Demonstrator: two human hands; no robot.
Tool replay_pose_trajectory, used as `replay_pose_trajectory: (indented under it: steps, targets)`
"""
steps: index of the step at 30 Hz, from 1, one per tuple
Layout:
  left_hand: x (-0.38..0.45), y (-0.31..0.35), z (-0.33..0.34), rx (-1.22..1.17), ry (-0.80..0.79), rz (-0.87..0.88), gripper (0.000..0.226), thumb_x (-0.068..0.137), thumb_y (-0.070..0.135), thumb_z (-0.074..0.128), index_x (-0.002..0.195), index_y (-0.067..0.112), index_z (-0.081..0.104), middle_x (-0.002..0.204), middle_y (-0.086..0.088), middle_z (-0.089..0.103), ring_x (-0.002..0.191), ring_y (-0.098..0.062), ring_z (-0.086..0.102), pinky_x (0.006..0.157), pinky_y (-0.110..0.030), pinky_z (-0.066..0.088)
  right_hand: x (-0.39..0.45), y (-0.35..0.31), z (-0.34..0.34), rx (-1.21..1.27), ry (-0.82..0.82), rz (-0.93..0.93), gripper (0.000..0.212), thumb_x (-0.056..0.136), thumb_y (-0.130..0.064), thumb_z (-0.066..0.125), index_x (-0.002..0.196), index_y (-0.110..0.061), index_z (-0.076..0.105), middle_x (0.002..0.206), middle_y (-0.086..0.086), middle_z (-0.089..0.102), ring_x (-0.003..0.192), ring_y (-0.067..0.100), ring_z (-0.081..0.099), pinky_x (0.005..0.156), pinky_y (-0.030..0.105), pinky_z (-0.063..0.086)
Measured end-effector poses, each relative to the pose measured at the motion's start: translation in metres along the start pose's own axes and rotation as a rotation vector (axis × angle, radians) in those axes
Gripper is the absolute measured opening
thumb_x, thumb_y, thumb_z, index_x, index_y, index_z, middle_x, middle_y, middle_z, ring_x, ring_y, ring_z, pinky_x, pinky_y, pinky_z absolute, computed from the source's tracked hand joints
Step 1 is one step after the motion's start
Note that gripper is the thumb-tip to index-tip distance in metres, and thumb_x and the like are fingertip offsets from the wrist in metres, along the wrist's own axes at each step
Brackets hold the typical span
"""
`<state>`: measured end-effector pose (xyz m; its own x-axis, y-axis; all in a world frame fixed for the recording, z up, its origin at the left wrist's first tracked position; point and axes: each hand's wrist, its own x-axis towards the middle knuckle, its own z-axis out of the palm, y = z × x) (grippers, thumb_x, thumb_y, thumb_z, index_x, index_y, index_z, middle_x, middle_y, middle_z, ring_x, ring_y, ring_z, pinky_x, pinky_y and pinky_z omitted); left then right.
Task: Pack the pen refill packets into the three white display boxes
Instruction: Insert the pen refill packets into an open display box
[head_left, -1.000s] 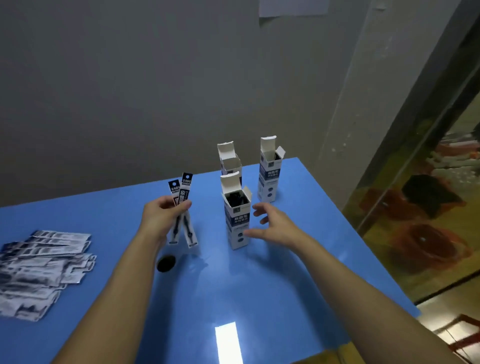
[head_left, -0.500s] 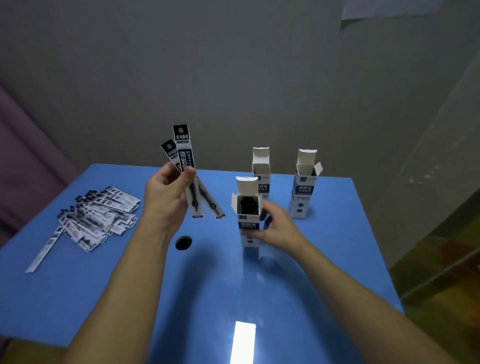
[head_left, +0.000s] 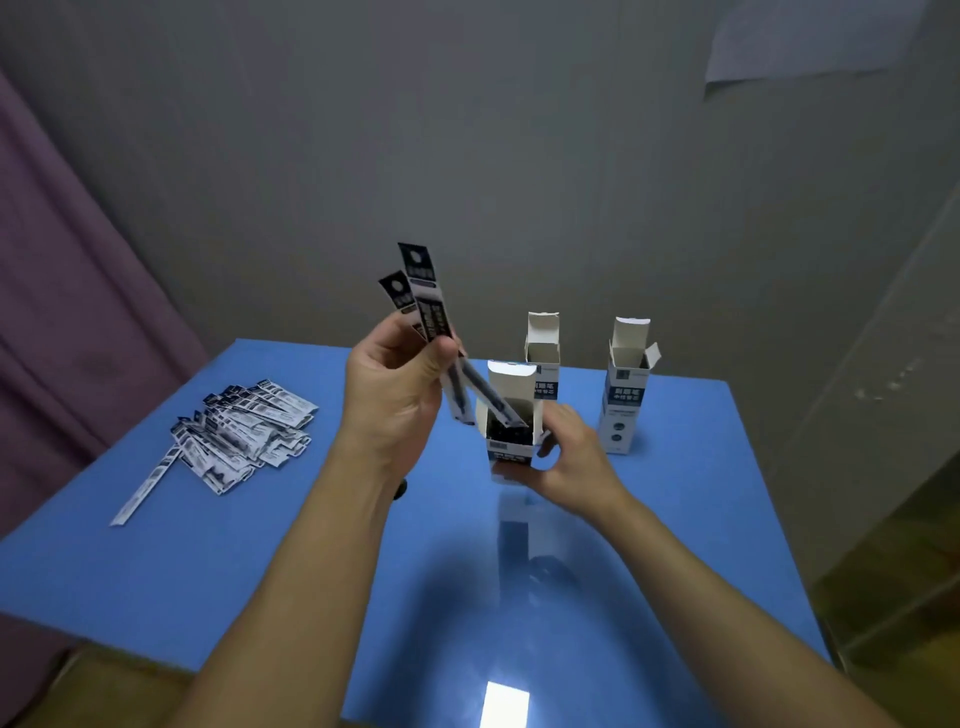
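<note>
The left hand (head_left: 395, 384) is raised above the blue counter (head_left: 260, 571), its fingers (head_left: 441, 356) and thumb pinching two pen refill packets (head_left: 423, 301) near their middle. Both packets are tilted, dark printed header ends up and to the left; the lower end of one reaches into the open mouth of the nearest display box (head_left: 511, 431), while the lower end of the other hangs just outside that box on its left side. The nearest box stands upright with its top flap raised, and dark contents are visible inside it. The right hand (head_left: 571, 457) grips this box from its right side, fingers curled round the lower body of the carton. Two further white display boxes stand upright on the counter behind it, both with top flaps open: the middle box (head_left: 543, 358) directly behind the nearest one, and the right-hand box (head_left: 626, 395) apart to the right; their contents cannot be determined. A loose pile of refill packets (head_left: 244, 431) lies flat on the left portion of the counter, well apart from the boxes. A grey wall (head_left: 519, 156) stands behind the counter, with a purple curtain (head_left: 62, 312) at left.
</note>
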<state>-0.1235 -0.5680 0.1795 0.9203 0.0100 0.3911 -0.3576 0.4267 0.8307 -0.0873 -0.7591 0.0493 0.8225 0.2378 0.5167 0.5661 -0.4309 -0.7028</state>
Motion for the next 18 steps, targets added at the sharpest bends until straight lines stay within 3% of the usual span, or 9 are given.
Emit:
replay_pose_trajectory:
  steps: [6, 11, 15, 18]
  targets:
    - [-0.003, -0.002, 0.008, 0.089, 0.123, 0.047, 0.032, 0.055, 0.040, 0.092, 0.077, 0.024, 0.077, 0.077, 0.007, 0.069, 0.075, -0.010, 0.061, 0.078, -0.023, 0.051, -0.003, -0.005, 0.004, -0.056, -0.046, -0.031, 0.052, 0.072, -0.039, 0.088, 0.116, -0.027, 0.063, 0.099, -0.018, 0.058, 0.093, 0.008, 0.050, 0.067, 0.022, 0.046]
    - [-0.003, -0.001, 0.016, 0.123, 0.208, 0.051, 0.012, 0.067, 0.026, 0.081, 0.076, 0.023, 0.074, 0.074, 0.008, 0.066, 0.073, -0.008, 0.058, 0.074, -0.020, 0.050, -0.006, -0.010, 0.010, -0.066, -0.054, -0.042, 0.047, 0.071, -0.039, 0.088, 0.110, -0.028, 0.064, 0.101, -0.019, 0.058, 0.093, 0.009, 0.050, 0.068, 0.027, 0.048]
    - [-0.002, -0.001, 0.017, 0.200, 0.245, 0.088, 0.017, 0.071, 0.028, 0.081, 0.081, 0.019, 0.070, 0.070, 0.009, 0.061, 0.068, -0.007, 0.054, 0.068, -0.018, 0.048, -0.008, -0.015, 0.014, -0.060, -0.065, -0.042, 0.048, 0.071, -0.039, 0.087, 0.112, -0.030, 0.063, 0.103, -0.025, 0.055, 0.094, 0.009, 0.052, 0.069, 0.029, 0.049]
    - [-0.002, 0.001, 0.013, 0.224, 0.254, 0.123, 0.019, 0.071, 0.027, 0.080, 0.082, 0.016, 0.069, 0.070, 0.010, 0.062, 0.068, -0.006, 0.055, 0.067, -0.017, 0.049, -0.008, -0.015, 0.016, -0.076, -0.086, -0.042, 0.048, 0.073, -0.043, 0.084, 0.114, -0.030, 0.062, 0.102, -0.023, 0.057, 0.095, 0.008, 0.051, 0.070, 0.022, 0.045]
